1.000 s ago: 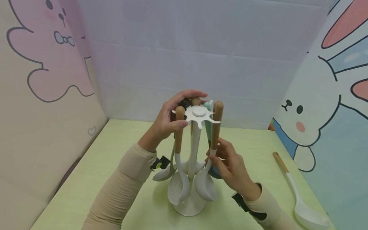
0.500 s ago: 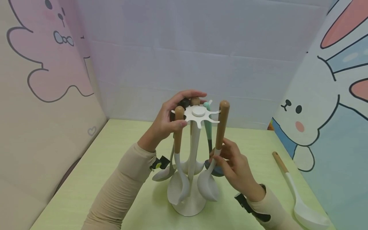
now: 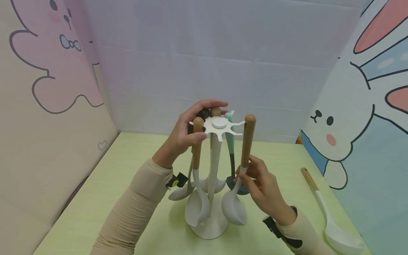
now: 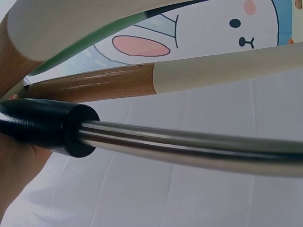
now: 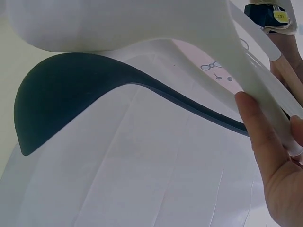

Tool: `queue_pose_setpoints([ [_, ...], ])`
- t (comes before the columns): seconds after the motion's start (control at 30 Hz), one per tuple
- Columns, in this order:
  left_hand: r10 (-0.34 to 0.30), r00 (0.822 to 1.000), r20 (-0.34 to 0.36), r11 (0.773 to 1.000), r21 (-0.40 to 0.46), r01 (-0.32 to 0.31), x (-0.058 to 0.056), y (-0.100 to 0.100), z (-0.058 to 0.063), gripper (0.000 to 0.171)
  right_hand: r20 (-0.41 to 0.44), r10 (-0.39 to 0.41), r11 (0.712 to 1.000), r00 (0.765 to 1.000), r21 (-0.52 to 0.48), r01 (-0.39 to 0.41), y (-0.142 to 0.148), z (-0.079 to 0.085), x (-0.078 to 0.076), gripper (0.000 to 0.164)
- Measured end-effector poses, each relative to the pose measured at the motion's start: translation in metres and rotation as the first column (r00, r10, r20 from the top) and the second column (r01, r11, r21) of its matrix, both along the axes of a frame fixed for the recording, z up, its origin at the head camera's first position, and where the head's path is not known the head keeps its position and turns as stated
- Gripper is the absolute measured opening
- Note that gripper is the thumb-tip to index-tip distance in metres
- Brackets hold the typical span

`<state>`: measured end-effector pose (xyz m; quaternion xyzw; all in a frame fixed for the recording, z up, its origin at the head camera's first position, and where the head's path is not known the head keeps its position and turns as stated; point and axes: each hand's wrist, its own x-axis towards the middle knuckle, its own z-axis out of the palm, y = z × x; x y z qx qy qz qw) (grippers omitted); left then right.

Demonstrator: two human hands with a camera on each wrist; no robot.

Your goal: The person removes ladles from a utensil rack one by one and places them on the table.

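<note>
A white utensil rack stands upright in the head view, its arms spread around a central hub. My left hand grips its top from the left, with the thumb against the wooden handle of a front white utensil. A black handle with a metal shaft lies by that hand. My right hand pinches the white neck of a wooden-handled ladle, whose handle top sits at the tip of a right arm of the rack. Whether it hooks there I cannot tell. Behind it hangs a dark-blue ladle with a green handle.
On the table's right side lies another white utensil with a wooden handle, its wide head towards me. A metal spoon-like head hangs at the rack's left. Cartoon-printed walls enclose the pale green table on the sides.
My right hand has moved slightly right with the ladle, drawing its handle from within the rack's arms out to an arm's tip. The left hand keeps its place on the rack.
</note>
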<state>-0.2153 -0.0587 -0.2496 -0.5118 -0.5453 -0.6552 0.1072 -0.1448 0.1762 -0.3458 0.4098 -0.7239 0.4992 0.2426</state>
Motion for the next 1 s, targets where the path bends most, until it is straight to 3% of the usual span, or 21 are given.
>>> queue_pose_setpoints([
  [0.17,-0.005,1.0,0.009,1.0,0.003,0.005,0.001,0.0,0.0,0.08,0.002,-0.012,1.0,1.0,0.01,0.012,0.003,-0.001,0.002,0.052],
  [0.5,0.012,1.0,0.001,1.0,-0.002,-0.012,0.002,0.0,0.001,0.092,0.009,-0.052,0.998,0.999,0.04,0.052,0.007,-0.004,0.005,0.058],
  [0.73,0.033,0.999,0.004,0.999,-0.003,-0.033,0.003,0.0,0.0,0.085,-0.011,-0.079,0.995,0.997,0.055,0.079,0.015,-0.01,0.004,0.055],
  [1.0,0.073,0.997,-0.001,0.997,-0.014,-0.073,0.005,-0.001,-0.002,0.098,-0.031,-0.183,0.977,0.983,0.107,0.185,0.031,-0.018,0.004,0.063],
])
